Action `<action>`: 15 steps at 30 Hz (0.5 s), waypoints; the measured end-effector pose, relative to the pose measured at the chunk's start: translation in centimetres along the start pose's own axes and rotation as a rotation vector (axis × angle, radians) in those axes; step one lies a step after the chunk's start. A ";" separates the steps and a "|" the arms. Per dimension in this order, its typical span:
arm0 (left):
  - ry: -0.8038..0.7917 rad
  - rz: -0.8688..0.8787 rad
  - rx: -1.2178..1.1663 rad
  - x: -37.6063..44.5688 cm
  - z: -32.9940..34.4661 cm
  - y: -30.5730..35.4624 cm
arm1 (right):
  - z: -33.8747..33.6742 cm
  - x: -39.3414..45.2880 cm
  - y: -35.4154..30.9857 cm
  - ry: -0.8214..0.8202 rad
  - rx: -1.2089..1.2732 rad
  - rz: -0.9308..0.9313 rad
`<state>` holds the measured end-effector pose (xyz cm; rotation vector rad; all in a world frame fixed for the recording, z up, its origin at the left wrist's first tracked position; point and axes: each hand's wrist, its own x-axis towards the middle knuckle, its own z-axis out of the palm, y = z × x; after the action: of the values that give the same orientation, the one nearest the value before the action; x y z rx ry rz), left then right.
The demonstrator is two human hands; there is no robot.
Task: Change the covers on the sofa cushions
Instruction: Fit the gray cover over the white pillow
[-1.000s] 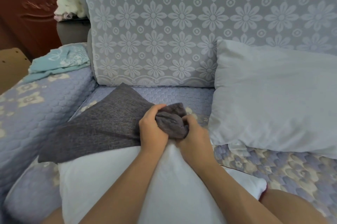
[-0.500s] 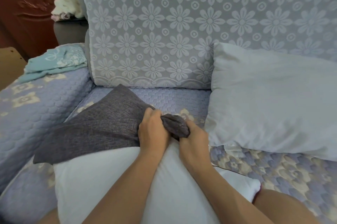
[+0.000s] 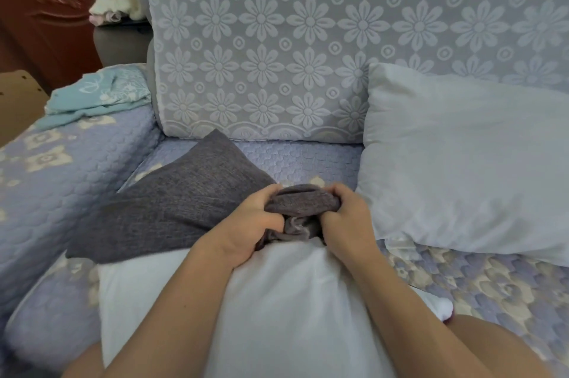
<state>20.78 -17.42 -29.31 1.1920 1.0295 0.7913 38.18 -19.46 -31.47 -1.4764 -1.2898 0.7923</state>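
Both hands, left hand (image 3: 251,223) and right hand (image 3: 346,217), have spread apart, fingers clamped on grey cover (image 3: 172,205) over white cushion (image 3: 277,300).

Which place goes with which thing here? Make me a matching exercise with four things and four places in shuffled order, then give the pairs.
Things:
1. grey cover
2. bare white cushion
3. pale pillow
4. folded turquoise cloth

Places:
A. on the sofa armrest, far left
B. leaning against the sofa back, on the right
C. lying across the person's lap
D. bunched at one end in the left hand and the right hand, the rest spread on the seat

Pairs: 1-D, 2-C, 3-B, 4-A
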 end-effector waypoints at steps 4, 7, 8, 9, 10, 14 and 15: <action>-0.139 -0.024 -0.158 -1.0 -0.8 -0.4 | -0.2 0.5 -0.4 -0.138 0.155 0.065; -0.200 -0.074 -0.173 -1.3 -0.9 -0.3 | -0.3 0.8 -0.5 -0.130 0.200 0.119; -0.214 -0.094 -0.157 -1.3 -0.9 -0.3 | -0.3 0.8 -0.4 -0.149 0.189 0.131; -0.222 -0.115 -0.145 -1.2 -0.7 -0.2 | -0.4 0.7 -0.3 -0.186 0.179 0.132; -0.233 -0.137 -0.151 -1.2 -0.4 -0.1 | -0.7 0.8 -0.3 -0.230 0.164 0.130; -0.226 -0.253 0.034 -1.3 1.5 0.7 | -3.6 0.9 -0.1 -0.410 -0.012 0.172; -0.193 -0.263 0.178 -1.2 1.9 0.8 | -4.8 0.7 0.3 -0.445 -0.134 0.184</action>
<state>22.17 -18.97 -28.18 1.2260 1.0840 0.3779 42.84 -19.92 -30.26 -1.5967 -1.5727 1.2264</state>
